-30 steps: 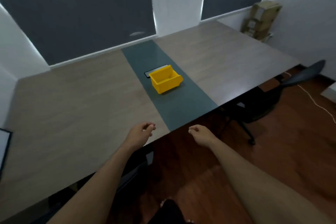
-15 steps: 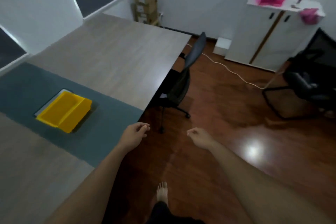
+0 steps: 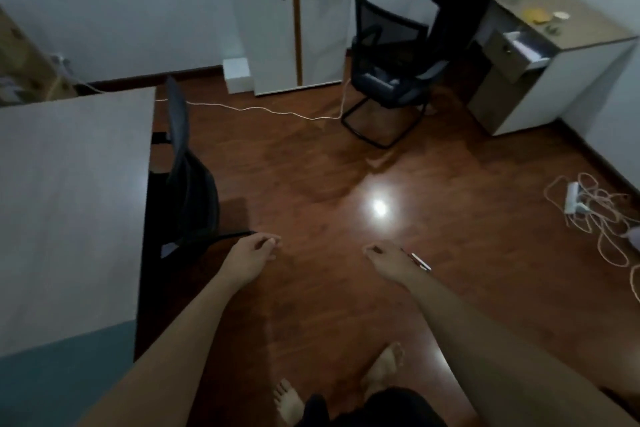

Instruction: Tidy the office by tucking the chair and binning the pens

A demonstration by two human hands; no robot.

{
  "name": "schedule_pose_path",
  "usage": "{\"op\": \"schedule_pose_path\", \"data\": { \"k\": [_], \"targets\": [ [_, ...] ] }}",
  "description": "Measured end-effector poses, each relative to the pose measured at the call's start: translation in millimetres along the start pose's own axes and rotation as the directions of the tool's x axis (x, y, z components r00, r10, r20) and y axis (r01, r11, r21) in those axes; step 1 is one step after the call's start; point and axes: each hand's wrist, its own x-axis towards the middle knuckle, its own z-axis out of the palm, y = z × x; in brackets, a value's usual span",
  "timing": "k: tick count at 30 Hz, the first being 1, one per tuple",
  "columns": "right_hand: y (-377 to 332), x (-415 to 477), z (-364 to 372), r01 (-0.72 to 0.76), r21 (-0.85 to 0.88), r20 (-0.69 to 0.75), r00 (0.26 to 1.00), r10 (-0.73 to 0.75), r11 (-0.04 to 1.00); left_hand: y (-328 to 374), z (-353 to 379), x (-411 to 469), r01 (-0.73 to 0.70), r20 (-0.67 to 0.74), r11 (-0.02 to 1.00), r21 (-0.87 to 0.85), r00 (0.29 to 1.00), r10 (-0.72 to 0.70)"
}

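Observation:
A black office chair [image 3: 188, 170] stands against the right edge of the long desk [image 3: 69, 191], its seat under the top and its back upright. A pen or two, white and reddish [image 3: 421, 262], lie on the wooden floor just beyond my right hand [image 3: 388, 262], partly hidden by it. That hand hangs over the floor with its fingers curled in and nothing in them. My left hand [image 3: 251, 256] is curled the same way, empty, near the chair's base. The yellow bin is out of view.
A second black chair [image 3: 391, 76] stands by a white cabinet [image 3: 294, 35] at the far wall. A white cable [image 3: 263, 110] crosses the floor; a power strip with tangled cord [image 3: 575, 201] lies at right. A low drawer unit [image 3: 540, 69] is far right. My bare feet [image 3: 381, 371] are below.
My view has swung right, from the desk and yellow bin to the open floor. The bin has left the frame; pens on the floor have come into sight. Both hands stay curled and empty.

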Motion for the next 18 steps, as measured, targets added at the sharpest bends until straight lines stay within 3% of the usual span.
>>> {"op": "schedule_pose_path", "data": {
  "k": [3, 12, 18],
  "targets": [
    [30, 10, -27, -0.054, 0.007, -0.070, 0.996, 0.055, 0.998, 32, 25, 29, -0.051, 0.057, 0.995, 0.081, 0.997, 0.046],
    [155, 64, -145, -0.170, 0.221, -0.065, 0.980, 0.189, 0.960, 157, 152, 104, -0.122, 0.208, 0.991, 0.063, 0.972, 0.106],
    [226, 88, -220, -0.198, 0.262, -0.139, 0.961, 0.239, 0.945, 219, 224, 139, -0.147, 0.251, 0.988, 0.053, 0.959, 0.130]
  ]
}}
